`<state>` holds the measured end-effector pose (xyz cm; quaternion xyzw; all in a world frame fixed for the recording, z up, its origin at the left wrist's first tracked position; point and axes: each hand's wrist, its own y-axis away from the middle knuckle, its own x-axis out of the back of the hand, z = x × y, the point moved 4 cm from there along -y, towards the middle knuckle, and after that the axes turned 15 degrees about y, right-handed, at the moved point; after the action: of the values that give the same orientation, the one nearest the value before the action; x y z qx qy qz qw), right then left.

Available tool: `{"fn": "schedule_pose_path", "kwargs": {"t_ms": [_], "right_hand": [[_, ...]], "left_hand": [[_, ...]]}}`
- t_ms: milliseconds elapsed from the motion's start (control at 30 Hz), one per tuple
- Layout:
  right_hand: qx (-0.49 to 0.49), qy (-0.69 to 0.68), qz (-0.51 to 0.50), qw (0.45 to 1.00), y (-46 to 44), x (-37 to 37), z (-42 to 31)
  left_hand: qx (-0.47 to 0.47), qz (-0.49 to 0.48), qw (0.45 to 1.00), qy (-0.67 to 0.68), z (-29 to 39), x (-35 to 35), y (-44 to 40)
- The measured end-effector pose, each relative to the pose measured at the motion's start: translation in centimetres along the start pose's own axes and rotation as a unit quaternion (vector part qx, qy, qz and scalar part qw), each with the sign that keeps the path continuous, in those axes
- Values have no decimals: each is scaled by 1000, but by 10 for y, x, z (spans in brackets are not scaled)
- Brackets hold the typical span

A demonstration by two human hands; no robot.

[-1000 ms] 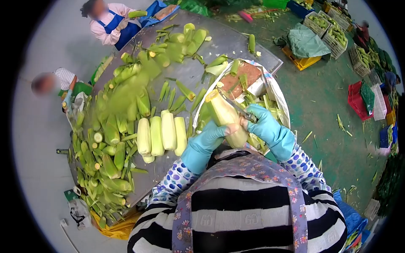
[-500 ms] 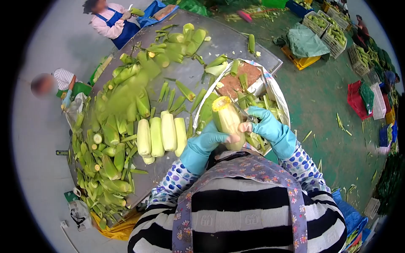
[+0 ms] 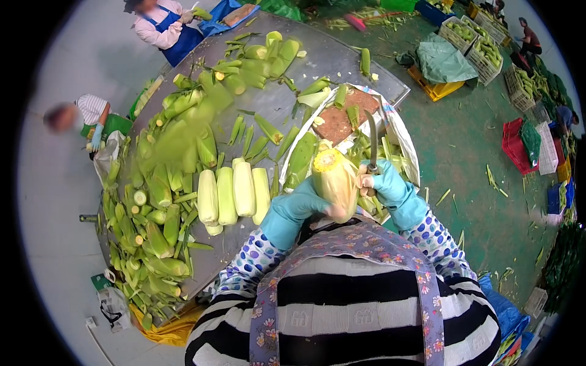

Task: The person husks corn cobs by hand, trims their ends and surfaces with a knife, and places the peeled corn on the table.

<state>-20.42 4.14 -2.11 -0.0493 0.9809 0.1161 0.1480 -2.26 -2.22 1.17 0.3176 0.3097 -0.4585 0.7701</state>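
In my left hand (image 3: 301, 206), gloved in blue with bare fingertips, is a pale corn cob (image 3: 336, 186), its cut yellow end tilted up and away from me. My right hand (image 3: 389, 188) grips a curved knife (image 3: 373, 141) by its handle, the blade pointing away, just right of the cob. Beyond both hands lies a white-rimmed sack (image 3: 408, 141) holding husk pieces and a reddish-brown block (image 3: 345, 116). Trimmed cobs (image 3: 243, 188) lie side by side left of my left hand.
A large heap of unpeeled corn (image 3: 160, 239) covers the left of the metal table (image 3: 332, 55). One co-worker (image 3: 168, 30) stands at the far left edge, another (image 3: 93, 116) at the left. Crates (image 3: 485, 60) and a yellow crate (image 3: 436, 90) stand on the green floor.
The knife has swung from beside the cob to point away, apart from it. The cob now sits more upright, its cut end exposed. The far co-worker has shifted slightly.
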Motion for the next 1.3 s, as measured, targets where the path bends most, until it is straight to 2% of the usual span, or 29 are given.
{"fn": "schedule_pose_path", "kwargs": {"t_ms": [33,133,167,200,267,300,333,400,433,467,533,567,600,667,700,733,800,900,933,967,1000,1033,1067,1133,1167,1200,1233,1267,1300], "right_hand": [[-26,62,5,998,0,5,5],[-3,80,50,996,3,-11,-2],[78,127,69,986,4,-13,-11],[78,127,69,986,3,-12,-13],[185,321,122,921,2,-10,-27],[131,230,127,956,1,-11,-22],[131,230,128,956,1,-11,-23],[48,62,161,984,0,-7,-19],[38,93,172,980,2,-3,-26],[39,93,173,980,0,0,-23],[15,-31,220,975,-4,13,-2],[8,1,224,975,-6,17,4],[7,1,224,975,-5,14,0],[-23,-7,225,974,-3,3,-8],[-9,-23,239,971,-6,1,-2],[-9,-23,240,970,-6,2,-1],[-27,13,239,971,-9,4,1],[-20,-48,244,968,-6,31,16],[-8,-73,349,934,3,49,16],[-24,-144,346,927,8,89,32],[21,-261,416,871,11,118,42],[-27,-232,460,857,30,155,57],[-14,-253,486,837,34,175,61],[-14,-106,411,905,45,174,64],[-15,-106,411,905,41,168,62],[-20,17,404,915,32,155,53],[-25,140,390,910,24,138,43],[8,190,333,923,18,115,26],[41,238,275,931,13,88,5]], "left_hand": [[0,-1,1000,0,-1,1,0],[22,-13,999,-45,6,-9,-1],[34,-20,998,-47,7,-9,-1],[44,-27,997,-51,8,-9,-2],[29,-43,995,-88,12,-6,-7],[15,-58,990,-125,13,-4,-10],[16,-59,990,-126,13,0,-12],[-84,-19,950,-299,18,11,-14],[-73,33,947,-311,13,24,-17],[-74,33,947,-311,11,27,-18],[-26,17,977,-211,-2,29,-19],[-65,24,974,-218,1,4,-15],[-65,25,974,-217,1,-6,-18],[-72,8,992,-102,-1,-18,-24],[-108,56,986,-115,-5,-14,-23],[-107,56,986,-115,-8,-13,-25],[-202,145,953,-171,-1,-5,-25],[-169,131,966,-145,5,27,-18],[-170,130,966,-145,14,33,-15],[-199,121,972,-8,25,38,-12],[-224,108,960,129,36,43,-8],[-227,107,959,128,48,48,-1],[-239,123,954,131,60,54,8],[-248,146,948,135,65,57,15],[-237,135,957,95,66,55,13],[-226,124,965,53,66,52,11],[-209,89,971,75,62,45,6],[-208,89,971,74,58,41,0],[-182,44,974,125,51,34,-7]]}}
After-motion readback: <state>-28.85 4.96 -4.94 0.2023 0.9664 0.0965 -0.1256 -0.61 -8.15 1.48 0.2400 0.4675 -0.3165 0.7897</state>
